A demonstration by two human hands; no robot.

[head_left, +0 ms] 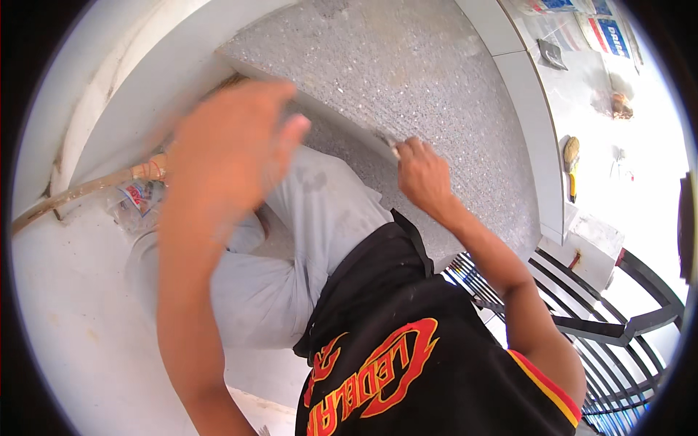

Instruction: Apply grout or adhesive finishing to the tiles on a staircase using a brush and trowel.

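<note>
My right hand [424,171] is closed, with its fingertips pinching a small thin tool [393,147] that has a pale end; its kind is not clear. That tool touches the edge of a grey speckled stone step [407,69]. My left hand [233,138] is raised in front of my bent leg and smeared by motion. Its thumb stands apart from the other fingers, and no held thing can be made out. Grey trousers [327,192] cover my legs, which are folded on the pale surface beside the step's face.
A wooden stick [87,190] and a clear plastic bag [138,200] lie at the left by the wall. On the white ledge at the right are a dark flat piece [552,54], a yellow-and-black tool [572,167] and printed bags [611,33]. A black metal railing [618,330] stands at the lower right.
</note>
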